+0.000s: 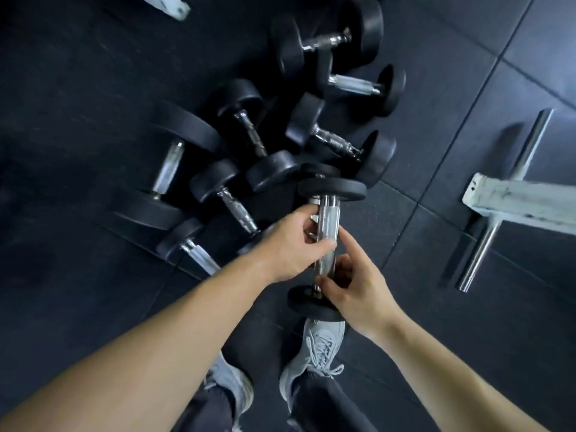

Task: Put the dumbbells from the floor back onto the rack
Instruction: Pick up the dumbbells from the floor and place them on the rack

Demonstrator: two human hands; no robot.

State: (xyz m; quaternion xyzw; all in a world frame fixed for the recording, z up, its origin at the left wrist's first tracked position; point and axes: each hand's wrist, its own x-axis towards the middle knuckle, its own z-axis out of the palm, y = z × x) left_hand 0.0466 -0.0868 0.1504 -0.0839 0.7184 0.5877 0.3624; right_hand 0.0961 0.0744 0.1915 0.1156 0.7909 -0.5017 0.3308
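Under dim light, the ground is covered by dark grey square rubber floor tiles [436,98], on which a scuffed white metal frame foot [523,199] crossed by a chrome steel bar [480,247] is seen at right.

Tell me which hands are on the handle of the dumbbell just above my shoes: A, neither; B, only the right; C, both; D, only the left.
C: the left hand grips the upper part of the chrome handle of the dumbbell, and the right hand pinches that handle lower down, near the closer plate.
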